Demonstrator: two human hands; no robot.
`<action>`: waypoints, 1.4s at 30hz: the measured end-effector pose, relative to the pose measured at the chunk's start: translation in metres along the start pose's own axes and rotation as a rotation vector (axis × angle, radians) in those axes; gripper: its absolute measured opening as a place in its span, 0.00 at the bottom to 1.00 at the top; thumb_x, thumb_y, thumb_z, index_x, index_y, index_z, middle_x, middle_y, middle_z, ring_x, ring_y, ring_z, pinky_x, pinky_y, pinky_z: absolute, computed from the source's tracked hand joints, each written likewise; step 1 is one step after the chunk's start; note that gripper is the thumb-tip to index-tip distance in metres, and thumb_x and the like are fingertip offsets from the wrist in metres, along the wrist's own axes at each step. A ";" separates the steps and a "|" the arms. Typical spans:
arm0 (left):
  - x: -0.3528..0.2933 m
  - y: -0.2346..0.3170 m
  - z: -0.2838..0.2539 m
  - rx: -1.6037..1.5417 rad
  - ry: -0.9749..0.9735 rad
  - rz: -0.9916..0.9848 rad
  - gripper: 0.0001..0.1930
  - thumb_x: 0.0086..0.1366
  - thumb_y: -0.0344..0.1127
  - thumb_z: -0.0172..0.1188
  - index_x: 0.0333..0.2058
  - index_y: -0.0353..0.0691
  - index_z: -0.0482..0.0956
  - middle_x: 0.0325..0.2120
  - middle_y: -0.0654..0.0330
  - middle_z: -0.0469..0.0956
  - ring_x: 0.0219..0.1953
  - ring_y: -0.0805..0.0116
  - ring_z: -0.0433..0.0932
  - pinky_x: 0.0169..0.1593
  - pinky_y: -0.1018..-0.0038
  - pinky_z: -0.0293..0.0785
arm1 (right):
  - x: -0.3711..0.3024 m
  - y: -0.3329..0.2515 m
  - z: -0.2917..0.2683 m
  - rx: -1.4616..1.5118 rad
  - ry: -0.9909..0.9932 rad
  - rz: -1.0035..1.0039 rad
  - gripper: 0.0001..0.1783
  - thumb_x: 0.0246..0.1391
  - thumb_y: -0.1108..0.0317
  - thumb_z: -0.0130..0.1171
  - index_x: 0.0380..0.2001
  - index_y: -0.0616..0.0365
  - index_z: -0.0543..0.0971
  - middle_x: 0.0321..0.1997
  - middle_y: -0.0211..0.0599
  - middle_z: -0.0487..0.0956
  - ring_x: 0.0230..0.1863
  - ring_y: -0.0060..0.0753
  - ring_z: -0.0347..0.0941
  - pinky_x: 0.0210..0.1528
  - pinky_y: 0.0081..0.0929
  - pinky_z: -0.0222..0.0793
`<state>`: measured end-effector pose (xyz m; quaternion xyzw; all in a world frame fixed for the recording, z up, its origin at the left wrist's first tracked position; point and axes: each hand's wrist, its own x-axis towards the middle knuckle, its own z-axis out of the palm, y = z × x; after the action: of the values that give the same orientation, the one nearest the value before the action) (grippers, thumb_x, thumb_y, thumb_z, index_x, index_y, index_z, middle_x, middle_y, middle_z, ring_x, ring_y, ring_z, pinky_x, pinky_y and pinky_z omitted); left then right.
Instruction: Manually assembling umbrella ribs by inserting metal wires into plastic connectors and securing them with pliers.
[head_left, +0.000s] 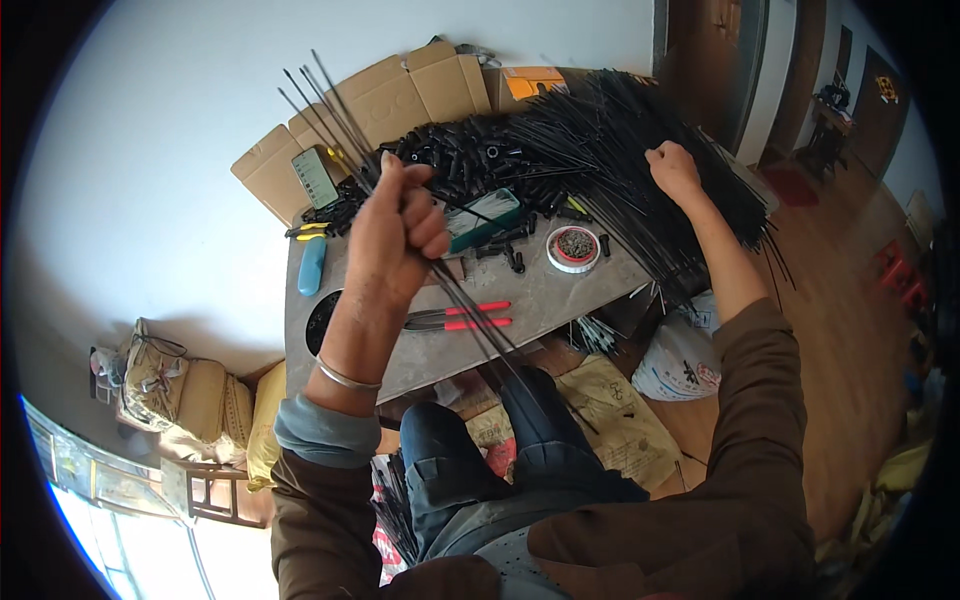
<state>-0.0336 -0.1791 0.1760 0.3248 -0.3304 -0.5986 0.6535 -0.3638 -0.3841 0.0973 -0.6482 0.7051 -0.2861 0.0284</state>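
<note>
Raised over the table's left half, my left hand is closed around several thin black rods, which slant from upper left down toward my knees. My right hand reaches over a large pile of similar black rods at the back right. Its fingers are curled in, and whatever they may hold is hidden. Below my left hand, red-handled pliers lie on the grey table. A heap of short black plastic parts spreads behind that hand.
A teal box of thin pale strips and a round dish of small grey bits stand mid-table. At left lie a phone and a blue-handled tool. Cardboard lines the back. A white bag sits below the right edge.
</note>
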 end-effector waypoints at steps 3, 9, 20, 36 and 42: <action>-0.001 -0.007 0.010 -0.020 0.086 -0.034 0.22 0.70 0.56 0.43 0.36 0.41 0.72 0.14 0.71 0.51 0.14 0.79 0.49 0.16 0.80 0.46 | -0.004 -0.014 -0.004 0.019 0.102 -0.055 0.17 0.59 0.57 0.51 0.38 0.62 0.76 0.39 0.49 0.80 0.42 0.51 0.76 0.44 0.43 0.70; 0.011 -0.010 -0.005 -0.040 0.186 0.062 0.21 0.68 0.56 0.48 0.36 0.41 0.71 0.17 0.71 0.54 0.19 0.77 0.55 0.21 0.78 0.53 | -0.083 -0.095 -0.032 0.843 -0.208 -0.279 0.08 0.55 0.67 0.56 0.29 0.62 0.72 0.20 0.33 0.76 0.20 0.19 0.69 0.24 0.19 0.64; -0.007 -0.009 -0.028 0.065 0.271 0.271 0.23 0.67 0.51 0.53 0.41 0.32 0.72 0.29 0.58 0.74 0.28 0.65 0.77 0.29 0.70 0.77 | -0.209 -0.173 -0.019 0.956 -0.225 -0.590 0.09 0.57 0.75 0.53 0.42 0.65 0.73 0.19 0.33 0.74 0.20 0.17 0.67 0.23 0.20 0.63; -0.018 0.001 -0.032 0.015 0.288 0.350 0.20 0.65 0.50 0.55 0.34 0.35 0.73 0.17 0.63 0.69 0.15 0.70 0.70 0.19 0.73 0.68 | -0.217 -0.190 -0.009 0.771 -0.052 -0.938 0.25 0.54 0.61 0.62 0.51 0.63 0.70 0.46 0.42 0.75 0.43 0.37 0.73 0.42 0.29 0.70; -0.029 0.027 -0.019 0.288 0.148 0.488 0.35 0.65 0.66 0.43 0.38 0.31 0.77 0.19 0.62 0.73 0.17 0.73 0.72 0.24 0.77 0.70 | -0.242 -0.222 0.026 1.235 -0.993 -0.391 0.09 0.61 0.64 0.54 0.34 0.59 0.70 0.22 0.32 0.74 0.19 0.21 0.70 0.23 0.20 0.68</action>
<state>-0.0043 -0.1481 0.1859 0.3680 -0.4316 -0.3454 0.7477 -0.1153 -0.1678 0.0932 -0.6783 0.1997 -0.3023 0.6393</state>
